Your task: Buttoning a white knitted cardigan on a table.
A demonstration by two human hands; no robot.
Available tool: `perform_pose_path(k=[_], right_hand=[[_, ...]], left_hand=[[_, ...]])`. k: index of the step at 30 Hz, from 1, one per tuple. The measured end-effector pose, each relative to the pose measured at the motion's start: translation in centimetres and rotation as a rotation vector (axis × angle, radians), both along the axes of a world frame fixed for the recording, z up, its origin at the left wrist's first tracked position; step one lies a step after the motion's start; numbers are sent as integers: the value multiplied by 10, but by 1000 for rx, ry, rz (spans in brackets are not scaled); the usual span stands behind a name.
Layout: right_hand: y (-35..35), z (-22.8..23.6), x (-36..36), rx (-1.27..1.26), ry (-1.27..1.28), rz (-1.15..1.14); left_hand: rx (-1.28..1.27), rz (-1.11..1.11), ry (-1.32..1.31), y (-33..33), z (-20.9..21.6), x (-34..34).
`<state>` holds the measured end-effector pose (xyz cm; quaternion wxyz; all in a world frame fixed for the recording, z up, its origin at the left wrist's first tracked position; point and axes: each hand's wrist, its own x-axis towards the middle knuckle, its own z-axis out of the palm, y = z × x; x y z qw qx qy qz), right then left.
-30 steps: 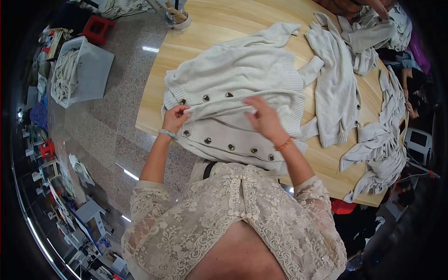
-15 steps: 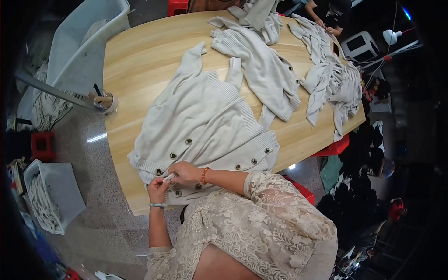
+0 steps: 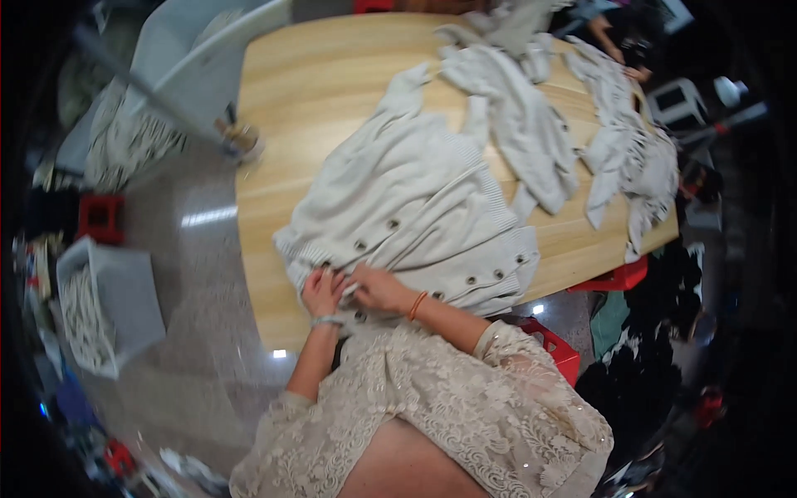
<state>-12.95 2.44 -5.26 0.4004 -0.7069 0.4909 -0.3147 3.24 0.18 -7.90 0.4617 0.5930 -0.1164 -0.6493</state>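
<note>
A cream knitted cardigan (image 3: 415,178) with dark buttons lies spread on the wooden table (image 3: 290,100), its ribbed edges toward me and to the right. At the near left corner of its button edge my left hand (image 3: 323,292) has its fingers bent over the knit, just below a button. Close on its right, my right hand (image 3: 378,289) is closed, thumb and fingers pinching the same edge. Motion blur softens the fingertips, and the bit of knit between the hands is partly hidden.
More cream cardigans (image 3: 523,124) lie farther right on the table, near a co-worker's arm (image 3: 608,40). A cup of tools (image 3: 245,145) stands at the left edge. White bins (image 3: 137,286) of knitwear are on the left; a red stool (image 3: 552,353) is at right.
The view has shifted, so the table sits farther right in the picture. My left hand has moved up onto the cardigan's edge, and my hands are now slightly apart.
</note>
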Motion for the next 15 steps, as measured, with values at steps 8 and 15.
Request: perform_pose_path(k=[8, 15], right_hand=[[4, -5, 4, 20, 14, -3], [-7, 7, 10, 55, 79, 18]], left_hand=[[47, 76, 76, -19, -6, 7], [-444, -348, -528, -17, -33, 30]])
